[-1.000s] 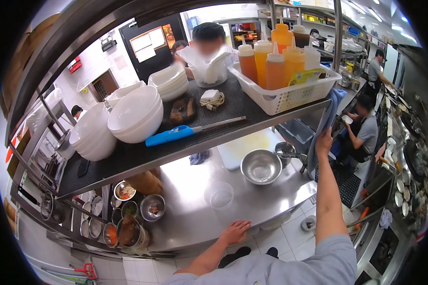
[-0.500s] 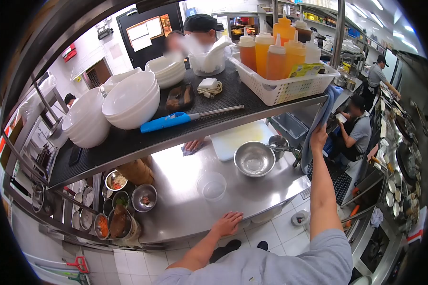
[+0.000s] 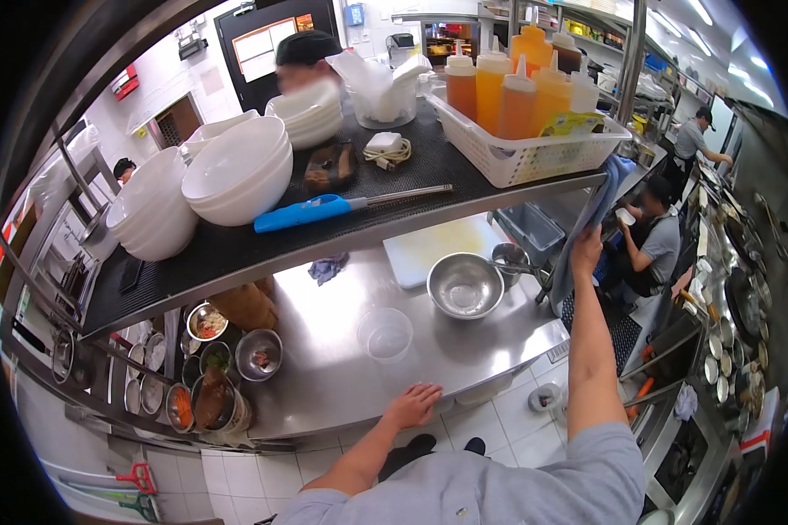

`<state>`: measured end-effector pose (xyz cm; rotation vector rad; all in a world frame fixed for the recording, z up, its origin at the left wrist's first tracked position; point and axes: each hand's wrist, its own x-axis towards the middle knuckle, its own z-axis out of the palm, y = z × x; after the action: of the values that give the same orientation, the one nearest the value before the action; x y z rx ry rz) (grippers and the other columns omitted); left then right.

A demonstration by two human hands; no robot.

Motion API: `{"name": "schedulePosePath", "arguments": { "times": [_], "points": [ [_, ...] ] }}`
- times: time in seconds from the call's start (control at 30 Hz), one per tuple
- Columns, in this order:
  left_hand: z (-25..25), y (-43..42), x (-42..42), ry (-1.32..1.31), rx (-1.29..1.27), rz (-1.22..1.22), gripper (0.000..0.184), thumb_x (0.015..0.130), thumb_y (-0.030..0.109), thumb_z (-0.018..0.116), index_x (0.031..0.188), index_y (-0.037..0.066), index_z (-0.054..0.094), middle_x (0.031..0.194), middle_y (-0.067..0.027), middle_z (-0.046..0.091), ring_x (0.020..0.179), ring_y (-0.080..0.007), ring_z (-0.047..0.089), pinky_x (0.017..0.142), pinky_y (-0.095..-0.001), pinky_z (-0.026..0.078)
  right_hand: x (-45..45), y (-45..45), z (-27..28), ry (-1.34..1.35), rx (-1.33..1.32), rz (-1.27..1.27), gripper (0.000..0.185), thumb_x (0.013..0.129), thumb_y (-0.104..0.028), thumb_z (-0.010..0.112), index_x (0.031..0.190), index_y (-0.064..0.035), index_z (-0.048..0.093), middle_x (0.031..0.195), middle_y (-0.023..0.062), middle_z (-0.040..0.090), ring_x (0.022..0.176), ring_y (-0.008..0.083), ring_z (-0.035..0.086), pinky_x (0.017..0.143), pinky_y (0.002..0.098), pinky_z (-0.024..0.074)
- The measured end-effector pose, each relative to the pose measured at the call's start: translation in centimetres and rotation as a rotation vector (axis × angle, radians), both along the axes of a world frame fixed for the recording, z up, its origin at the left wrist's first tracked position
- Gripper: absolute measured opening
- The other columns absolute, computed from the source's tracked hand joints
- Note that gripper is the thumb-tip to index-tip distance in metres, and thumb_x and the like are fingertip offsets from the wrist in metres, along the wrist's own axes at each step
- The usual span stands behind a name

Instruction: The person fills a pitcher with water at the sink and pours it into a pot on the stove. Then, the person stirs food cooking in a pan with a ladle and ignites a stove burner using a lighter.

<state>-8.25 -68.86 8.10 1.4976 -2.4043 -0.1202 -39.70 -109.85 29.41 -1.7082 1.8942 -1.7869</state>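
My left hand (image 3: 414, 405) lies at the front edge of the steel counter (image 3: 333, 385), palm down, fingers stretched out and holding nothing. My right arm reaches forward, and my right hand (image 3: 587, 251) grips a blue-grey towel (image 3: 591, 214) that hangs at the right end of the shelf. Part of that hand's grip is hidden by the towel. Nearest on the counter are a clear plastic tub (image 3: 385, 335) and a steel mixing bowl (image 3: 466, 286). A white cutting board (image 3: 433, 249) lies behind the bowl. Farther back rests a crumpled cloth (image 3: 328, 269).
Overhead, a shelf (image 3: 368, 214) holds white bowls (image 3: 239, 172), a blue lighter (image 3: 311, 211) and a basket (image 3: 525, 157) of sauce bottles. Containers of ingredients (image 3: 210, 394) stand at left. One person (image 3: 306, 61) is behind the shelf; another (image 3: 652, 241) crouches at right.
The co-worker's hand has left the crumpled cloth, which now lies alone on the counter. That person's head has shifted left. My left hand stays at the counter edge, my right on the towel.
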Motion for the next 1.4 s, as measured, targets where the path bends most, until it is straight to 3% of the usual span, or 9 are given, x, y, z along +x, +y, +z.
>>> {"name": "schedulePosePath", "arguments": {
  "times": [0.7, 0.8, 0.87, 0.9, 0.93, 1.0, 1.13, 1.3, 1.4],
  "points": [
    [0.6, -0.2, 0.0, -0.038, -0.057, 0.0, 0.047, 0.084, 0.024, 0.057, 0.129, 0.011, 0.05, 0.138, -0.0031, 0.049, 0.124, -0.0198, 0.049, 0.107, -0.0395, 0.037, 0.5, 0.0, 0.1, 0.038, -0.027, -0.058, 0.025, 0.096, -0.026, 0.046, 0.111, -0.0074, 0.051, 0.08, 0.0319, 0.062, 0.079, 0.0513, 0.06, 0.065, 0.0616, 0.0448],
    [0.1, -0.5, 0.1, 0.007, -0.055, 0.029, 0.048, 0.084, 0.023, 0.057, 0.13, 0.011, 0.05, 0.139, -0.0035, 0.048, 0.127, -0.0209, 0.046, 0.107, -0.0404, 0.036, -0.1, -0.6, -0.6, 0.061, -0.063, -0.05, 0.026, 0.095, -0.025, 0.048, 0.11, -0.005, 0.052, 0.077, 0.0306, 0.062, 0.078, 0.0511, 0.06, 0.064, 0.0583, 0.0473],
    [-1.7, -0.3, 0.3, 0.037, 0.05, 0.034, 0.047, 0.082, 0.022, 0.057, 0.128, 0.011, 0.05, 0.139, -0.0037, 0.048, 0.127, -0.0209, 0.046, 0.107, -0.0406, 0.036, -1.0, -2.5, -2.4, 0.116, -0.048, -0.073, 0.026, 0.094, -0.024, 0.05, 0.107, -0.0019, 0.054, 0.077, 0.0285, 0.063, 0.076, 0.0495, 0.062, 0.062, 0.0532, 0.0506],
    [-1.7, 0.0, 0.0, 0.074, 0.051, 0.123, 0.047, 0.082, 0.022, 0.057, 0.128, 0.011, 0.05, 0.139, -0.0037, 0.048, 0.127, -0.0209, 0.046, 0.107, -0.0406, 0.036, -1.7, -3.1, -3.0, 0.194, -0.229, -0.048, 0.023, 0.094, -0.021, 0.052, 0.103, -0.0008, 0.056, 0.082, 0.0275, 0.063, 0.078, 0.0458, 0.064, 0.062, 0.0481, 0.053],
    [-1.4, -0.1, 0.2, 0.076, 0.028, 0.065, 0.048, 0.083, 0.021, 0.057, 0.129, 0.01, 0.049, 0.14, -0.0046, 0.046, 0.129, -0.0213, 0.044, 0.108, -0.0407, 0.034, -3.2, -5.3, -4.4, 0.55, -0.116, -0.14, 0.024, 0.094, -0.021, 0.052, 0.105, -0.0003, 0.057, 0.09, 0.0285, 0.062, 0.084, 0.0433, 0.064, 0.068, 0.0484, 0.0528],
    [-1.4, 0.1, 0.7, 0.095, 0.003, 0.073, 0.049, 0.083, 0.019, 0.056, 0.13, 0.009, 0.048, 0.14, -0.0055, 0.045, 0.131, -0.0217, 0.041, 0.11, -0.0409, 0.032, -2.8, -4.2, -3.5, 0.191, -0.079, 0.061, 0.034, 0.096, -0.024, 0.049, 0.12, 0.0004, 0.053, 0.102, 0.0321, 0.061, 0.094, 0.0472, 0.059, 0.077, 0.0514, 0.0481],
    [-1.7, 0.6, 0.9, 0.083, -0.042, 0.006, 0.047, 0.083, 0.02, 0.056, 0.128, 0.008, 0.047, 0.14, -0.0049, 0.044, 0.13, -0.0207, 0.042, 0.11, -0.0402, 0.032, -2.4, -3.3, -2.4, 0.163, -0.044, 0.025, 0.042, 0.099, -0.033, 0.04, 0.126, -0.0016, 0.049, 0.108, 0.033, 0.059, 0.099, 0.0493, 0.056, 0.078, 0.0549, 0.0458],
    [-1.3, 0.4, 1.0, 0.064, -0.053, -0.012, 0.046, 0.084, 0.02, 0.056, 0.127, 0.009, 0.047, 0.14, -0.0041, 0.044, 0.13, -0.0202, 0.041, 0.11, -0.0398, 0.032, -2.0, -3.2, -2.0, 0.113, -0.014, 0.041, 0.043, 0.1, -0.032, 0.036, 0.125, 0.0008, 0.049, 0.11, 0.0327, 0.059, 0.1, 0.0499, 0.055, 0.081, 0.055, 0.0451],
    [-2.0, 0.2, 1.1, 0.036, -0.051, -0.02, 0.045, 0.084, 0.021, 0.056, 0.127, 0.009, 0.047, 0.14, -0.0036, 0.044, 0.131, -0.0201, 0.041, 0.11, -0.0396, 0.032, -1.5, -2.5, -1.5, 0.142, -0.041, 0.005, 0.045, 0.1, -0.035, 0.037, 0.114, 0.0041, 0.055, 0.103, 0.0345, 0.06, 0.097, 0.0518, 0.056, 0.082, 0.0561, 0.0438]
  ]
}}
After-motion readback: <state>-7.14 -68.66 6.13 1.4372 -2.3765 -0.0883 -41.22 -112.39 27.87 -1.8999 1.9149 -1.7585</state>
